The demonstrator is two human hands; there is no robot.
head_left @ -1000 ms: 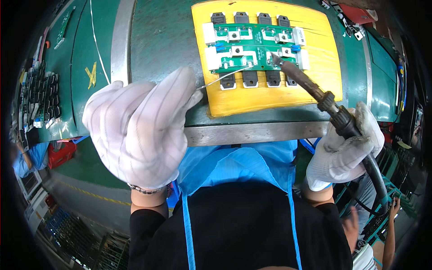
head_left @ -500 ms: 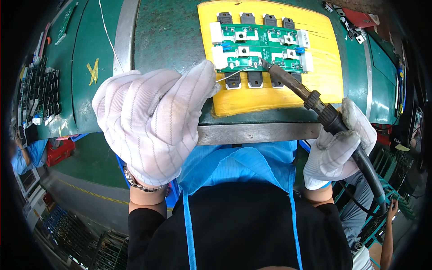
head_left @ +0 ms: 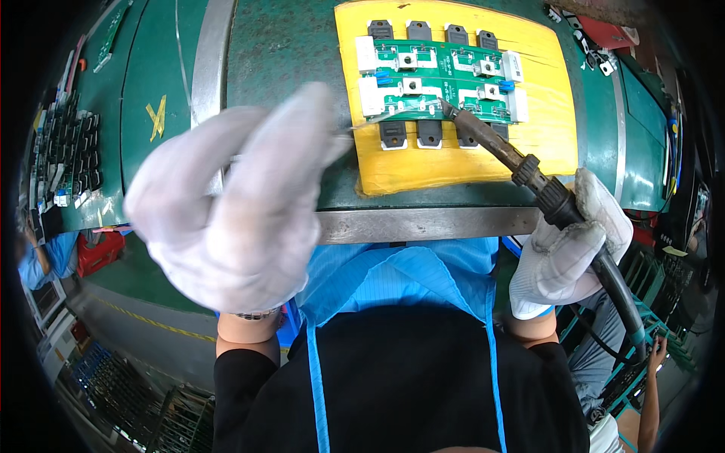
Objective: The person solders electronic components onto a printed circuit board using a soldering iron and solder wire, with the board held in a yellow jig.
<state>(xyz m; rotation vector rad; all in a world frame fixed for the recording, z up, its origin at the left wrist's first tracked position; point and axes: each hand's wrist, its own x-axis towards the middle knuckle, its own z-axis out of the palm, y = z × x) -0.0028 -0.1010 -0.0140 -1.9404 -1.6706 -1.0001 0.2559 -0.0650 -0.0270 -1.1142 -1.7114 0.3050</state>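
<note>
A green circuit board (head_left: 423, 89) with white connectors, small metal blocks and black flat components along two sides lies on a yellow pad (head_left: 544, 143). My gloved right hand (head_left: 575, 245) is closed around the black handle of a soldering iron (head_left: 559, 202). The iron's tip touches or sits just over the board's near-middle edge. My gloved left hand (head_left: 234, 204), smeared by motion, is left of the pad. A thin solder wire (head_left: 393, 117) runs from its fingers across the board toward the iron's tip; the exact grip is blurred.
The green bench (head_left: 279, 68) has a metal front edge (head_left: 430, 224). Several dark boards (head_left: 72, 155) stand at the far left, near a yellow tape cross (head_left: 157, 118). Loose parts (head_left: 596, 57) lie at the back right. Another person's arm (head_left: 651, 392) shows at lower right.
My left hand has moved left, away from the board, its fingers less bunched; the solder wire is blurred. The iron and my right hand have barely moved.
</note>
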